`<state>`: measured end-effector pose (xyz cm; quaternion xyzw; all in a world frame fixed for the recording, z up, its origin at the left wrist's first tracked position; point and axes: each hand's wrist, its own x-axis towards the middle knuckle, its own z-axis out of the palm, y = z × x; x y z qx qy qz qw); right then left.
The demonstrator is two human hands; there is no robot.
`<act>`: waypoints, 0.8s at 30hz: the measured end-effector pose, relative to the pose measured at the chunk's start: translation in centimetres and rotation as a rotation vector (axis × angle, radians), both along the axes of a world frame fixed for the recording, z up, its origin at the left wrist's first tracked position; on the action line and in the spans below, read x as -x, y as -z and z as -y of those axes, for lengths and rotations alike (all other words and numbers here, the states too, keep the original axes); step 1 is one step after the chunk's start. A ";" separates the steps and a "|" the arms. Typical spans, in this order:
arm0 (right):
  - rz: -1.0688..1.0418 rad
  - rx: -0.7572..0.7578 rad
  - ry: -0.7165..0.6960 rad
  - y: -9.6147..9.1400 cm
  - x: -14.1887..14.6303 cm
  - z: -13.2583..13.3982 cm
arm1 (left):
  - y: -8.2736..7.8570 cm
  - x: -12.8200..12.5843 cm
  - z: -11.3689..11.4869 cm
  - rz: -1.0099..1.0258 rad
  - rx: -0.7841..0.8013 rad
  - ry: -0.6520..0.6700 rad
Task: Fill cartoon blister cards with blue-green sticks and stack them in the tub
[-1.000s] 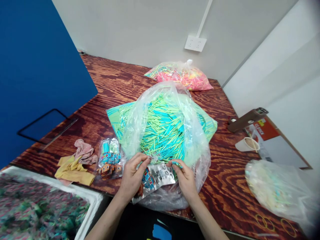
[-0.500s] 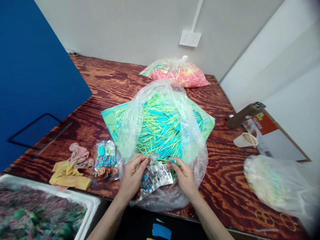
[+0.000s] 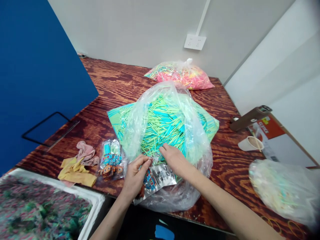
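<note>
Green-and-blue sticks [image 3: 162, 128] fill one plastic bag [image 3: 133, 128]; our left fingers [image 3: 145, 164] pinch one silver pouch [image 3: 161, 175]; whether our right fingers [image 3: 168, 151] pinch any, we cannot tell.

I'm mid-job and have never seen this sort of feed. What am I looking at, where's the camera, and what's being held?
There is no machine here: these are a person's two bare hands, seen from one camera worn on their head, looking forward and down. The left hand pinches a printed silvery pouch near its upper edge. The right hand reaches over the green and blue sticks in an open clear bag; whether its fingers hold any is unclear. On the wood-patterned table there are also packaged goods and crumpled cloths to the left, a tied bag behind, and a paper cup to the right.
</note>
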<state>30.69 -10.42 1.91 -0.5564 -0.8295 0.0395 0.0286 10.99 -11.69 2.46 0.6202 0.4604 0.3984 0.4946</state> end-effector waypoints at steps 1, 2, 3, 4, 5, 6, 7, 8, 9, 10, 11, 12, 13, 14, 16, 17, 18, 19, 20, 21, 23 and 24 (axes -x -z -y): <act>0.071 0.019 -0.035 0.1 0.4 -0.4 | -0.1 0.1 0.0 0.008 0.001 -0.004; 0.123 0.032 -0.057 0.3 0.6 -0.7 | -0.3 0.2 0.0 0.016 0.003 -0.007; 0.152 0.038 -0.068 0.4 0.8 -1.0 | -0.3 0.4 0.0 0.022 0.005 -0.011; 0.158 0.039 -0.073 0.6 0.7 -1.1 | -0.4 0.5 0.0 0.029 0.008 -0.013; 0.138 0.033 -0.067 0.7 0.6 -1.3 | -0.4 0.6 0.0 0.036 0.011 -0.016; 0.086 0.018 -0.046 0.8 0.4 -1.4 | -0.3 0.7 0.0 0.043 0.015 -0.018; -0.003 -0.005 -0.004 0.8 0.1 -1.4 | -0.2 0.7 0.1 0.050 0.018 -0.019; -0.134 -0.027 0.057 0.6 -0.3 -1.4 | -0.1 0.7 0.1 0.055 0.019 -0.019; -0.309 -0.038 0.138 0.4 -0.6 -1.4 | 0.0 0.6 0.1 0.060 0.018 -0.018; -0.524 -0.023 0.232 0.1 -1.0 -1.4 | 0.1 0.5 0.2 0.062 0.015 -0.015; -0.770 0.022 0.329 -0.4 -1.3 -1.3 | 0.2 0.3 0.2 0.063 0.012 -0.010; -1.032 0.101 0.417 -0.9 -1.5 -1.2 | 0.2 0.1 0.3 0.064 0.009 -0.004; -1.287 0.209 0.491 -1.6 -1.7 -1.1 | 0.3 -0.2 0.3 0.066 0.007 0.002; -1.514 0.326 0.547 -2.3 -1.9 -0.9 | 0.3 -0.4 0.4 0.068 0.009 0.011; -1.840 0.503 0.596 -3.9 -1.9 -0.5 | 0.3 -0.9 0.5 0.071 0.019 0.029; -1.938 0.546 0.602 -4.6 -1.8 -0.3 | 0.2 -1.2 0.6 0.072 0.029 0.039; -2.005 0.558 0.595 -5.2 -1.6 -0.1 | 0.2 -1.4 0.7 0.074 0.041 0.048; -2.053 0.541 0.585 -5.7 -1.2 0.0 | 0.2 -1.6 0.8 0.076 0.052 0.053; -2.088 0.512 0.575 -6.0 -0.8 0.2 | 0.1 -1.7 0.9 0.081 0.062 0.057; -2.108 0.480 0.569 -6.2 -0.4 0.3 | 0.1 -1.9 1.0 0.091 0.076 0.059; -2.113 0.432 0.563 -6.1 0.6 0.7 | 0.2 -2.0 1.2 0.121 0.114 0.059; -2.101 0.426 0.567 -5.9 1.0 0.9 | 0.3 -2.1 1.3 0.143 0.141 0.058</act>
